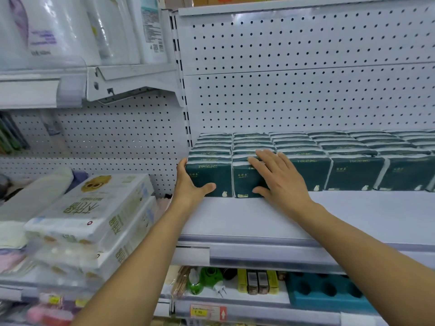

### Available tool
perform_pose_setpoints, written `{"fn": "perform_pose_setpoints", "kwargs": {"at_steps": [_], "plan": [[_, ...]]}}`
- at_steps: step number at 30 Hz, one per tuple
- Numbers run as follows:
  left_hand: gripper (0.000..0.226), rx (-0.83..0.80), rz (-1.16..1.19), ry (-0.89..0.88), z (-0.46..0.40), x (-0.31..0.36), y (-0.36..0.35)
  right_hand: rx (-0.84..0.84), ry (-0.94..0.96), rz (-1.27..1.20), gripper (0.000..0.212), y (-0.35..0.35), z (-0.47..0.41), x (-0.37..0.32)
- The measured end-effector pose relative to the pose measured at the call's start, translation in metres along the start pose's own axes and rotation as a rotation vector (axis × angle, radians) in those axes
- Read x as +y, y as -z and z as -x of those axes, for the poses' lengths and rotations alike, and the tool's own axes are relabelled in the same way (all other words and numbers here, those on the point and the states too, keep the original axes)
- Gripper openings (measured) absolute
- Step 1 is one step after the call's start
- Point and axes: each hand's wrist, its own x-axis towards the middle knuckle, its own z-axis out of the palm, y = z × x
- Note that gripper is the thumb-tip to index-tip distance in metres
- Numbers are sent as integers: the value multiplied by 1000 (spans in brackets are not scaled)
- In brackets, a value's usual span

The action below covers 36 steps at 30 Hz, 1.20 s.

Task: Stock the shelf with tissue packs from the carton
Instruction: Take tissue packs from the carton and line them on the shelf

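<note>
Dark green tissue packs (353,172) stand in several rows along the back of the white shelf (259,222). My left hand (190,184) cups the left end of the leftmost front pack (209,175), with its thumb across the pack's face and its fingers round the side. My right hand (280,175) lies flat with straight fingers on the front and top of the second pack (244,182). The carton is not in view.
White pegboard (306,67) backs the shelf. Large white tissue bundles (94,212) are stacked on the lower left shelf, and white paper packs (70,31) sit at the upper left. Below, small goods (256,281) and a blue tray (329,290) fill the lower shelf.
</note>
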Motion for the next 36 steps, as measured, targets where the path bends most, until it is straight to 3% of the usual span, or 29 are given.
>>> {"fn": "perform_pose_setpoints", "kwargs": {"at_steps": [8,13,18,23,26,36], "plan": [[91,44,-32,-20,-3,-1,-4,-2,-67,99,78,-6,1,-7],[100,89,-122,-69,-4,-4,-1,-62,-138,20,72,4,1,-14],[105,191,-561,-308,7,-2,5,17,-196,-45,66,14,5,-32],[84,296,-814,-565,47,3,20,221,-180,-108,52,35,24,-54],[70,348,-912,-690,89,0,30,260,-119,-156,49,52,41,-70],[66,363,-1036,-527,233,-54,59,32,155,-325,53,71,115,-156]]}}
